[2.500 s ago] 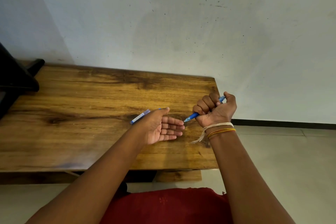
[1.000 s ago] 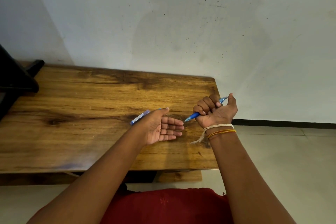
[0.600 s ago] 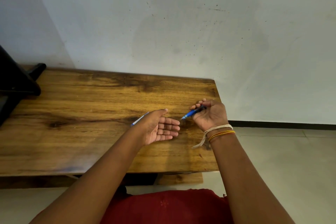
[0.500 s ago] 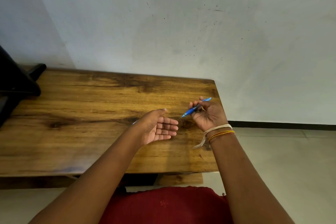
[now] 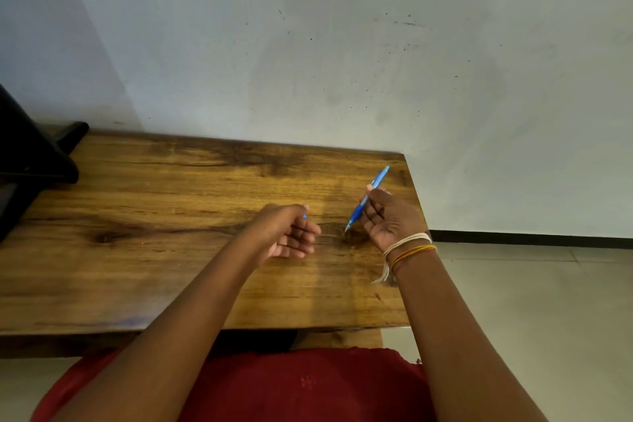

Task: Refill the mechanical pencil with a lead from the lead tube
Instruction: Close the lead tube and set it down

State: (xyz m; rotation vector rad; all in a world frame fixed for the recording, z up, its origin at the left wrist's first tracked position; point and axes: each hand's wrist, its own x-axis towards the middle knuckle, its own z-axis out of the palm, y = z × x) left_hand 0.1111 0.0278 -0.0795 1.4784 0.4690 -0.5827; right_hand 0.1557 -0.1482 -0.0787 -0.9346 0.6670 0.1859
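Observation:
My right hand [image 5: 388,221] grips a blue mechanical pencil [image 5: 368,197] in its fingers. The pencil is tilted, its tip pointing down-left just above the wooden table [image 5: 171,216] and its back end sticking up past my fingers. My left hand [image 5: 286,233] hovers to the left of the tip, palm turned toward the pencil, fingers loosely curled and apart, nothing in the palm. The lead tube [image 5: 304,215] shows only as a small blue speck by my left thumb. The rest of it is hidden behind that hand.
A black object [image 5: 30,164] stands on the table's far left end. The table's right edge is just right of my right hand, with tiled floor [image 5: 531,301] beyond. A pale wall runs behind. Red cloth [image 5: 291,387] covers my lap.
My right hand went from a fist with the thumb on the pencil's end to a finger grip, swinging the pencil more upright. The lead tube has slipped almost out of sight behind my left hand.

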